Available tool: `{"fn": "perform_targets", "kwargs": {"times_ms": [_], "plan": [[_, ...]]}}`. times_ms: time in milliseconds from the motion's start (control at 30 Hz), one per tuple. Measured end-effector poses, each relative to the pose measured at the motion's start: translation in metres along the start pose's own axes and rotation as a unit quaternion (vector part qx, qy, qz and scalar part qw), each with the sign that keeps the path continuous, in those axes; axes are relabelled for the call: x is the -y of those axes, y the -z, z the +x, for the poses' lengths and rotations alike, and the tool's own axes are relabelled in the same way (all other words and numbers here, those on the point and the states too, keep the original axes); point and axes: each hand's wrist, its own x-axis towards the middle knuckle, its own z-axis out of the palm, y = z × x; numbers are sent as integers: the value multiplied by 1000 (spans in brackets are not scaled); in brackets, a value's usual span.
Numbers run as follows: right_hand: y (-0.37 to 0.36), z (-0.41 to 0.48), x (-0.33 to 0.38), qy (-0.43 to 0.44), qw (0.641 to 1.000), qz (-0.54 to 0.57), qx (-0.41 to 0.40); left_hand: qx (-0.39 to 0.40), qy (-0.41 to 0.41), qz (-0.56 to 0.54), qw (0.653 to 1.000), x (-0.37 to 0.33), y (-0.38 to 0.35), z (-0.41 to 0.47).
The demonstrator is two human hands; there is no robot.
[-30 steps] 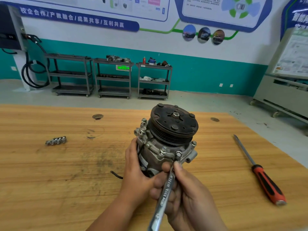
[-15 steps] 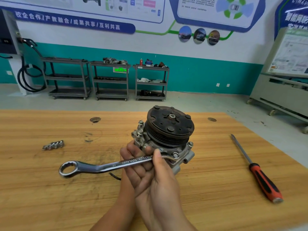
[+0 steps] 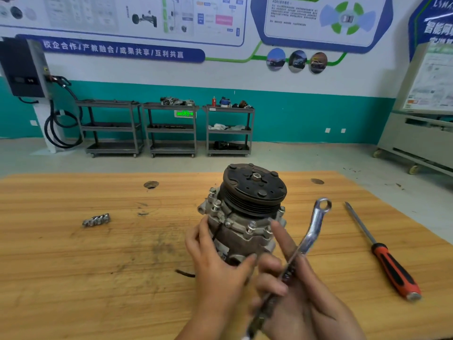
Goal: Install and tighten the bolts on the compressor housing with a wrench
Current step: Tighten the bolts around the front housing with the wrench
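On the workbench [image 3: 73, 266] the compressor [image 3: 247, 217] sits pulley-up, left hand [image 3: 215, 268] clasping its 7 o'clock flank, right hand [image 3: 296, 298] curled round the ring wrench [image 3: 315, 227] (ring end toward 1 o'clock, off the bolts [image 3: 252, 225])

wooden table [image 3: 73, 266] | compressor [image 3: 255, 190] | screwdriver [image 3: 378, 250] right | metal bits [image 3: 96, 220], perhaps bolts, left

lifted the wrench [image 3: 316, 224] off the front bolt [image 3: 251, 225], swung it from pointing left to slanting up just right of the compressor [image 3: 245, 217], ring end free; regripped lower with the right hand [image 3: 294, 290].
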Motion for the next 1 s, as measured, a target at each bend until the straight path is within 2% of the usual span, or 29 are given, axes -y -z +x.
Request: {"fn": "perform_targets", "kwargs": {"times_ms": [33,67,133,167,267,333,400,467,533,633,700,867,1000], "plan": [[7,2,3,-27,999,36,22,2,-4,5,1000,3,-4,-4],[16,1,10,-40,999,15,-13,5,-3,8,1000,0,-6,-9],[32,-4,29,-48,983,-115,-136,6,-8,-12,1000,-3,-7,-14],[37,-4,37,-47,968,-185,-163,19,-6,-16,1000,-2,-6,-16],[59,-1,60,-23,905,-393,-161,48,0,-37,998,-5,1,-22],[63,4,80,9,826,-556,-92,70,19,-50,996,-11,6,-26],[62,14,102,29,715,-699,-13,84,25,-41,995,-17,9,-29],[57,26,121,48,615,-786,42,101,28,-41,994,-21,15,-33],[51,40,135,60,555,-825,87,122,32,-52,991,-24,21,-34],[46,60,147,56,488,-860,137,152,39,-48,986,-26,35,-28],[45,72,149,28,458,-873,165,159,32,-20,987,-24,48,-18],[35,87,149,-26,441,-874,205,170,-19,68,983,-16,68,29],[27,96,153,-59,394,-894,205,320,-14,99,942,-11,66,84]]}}
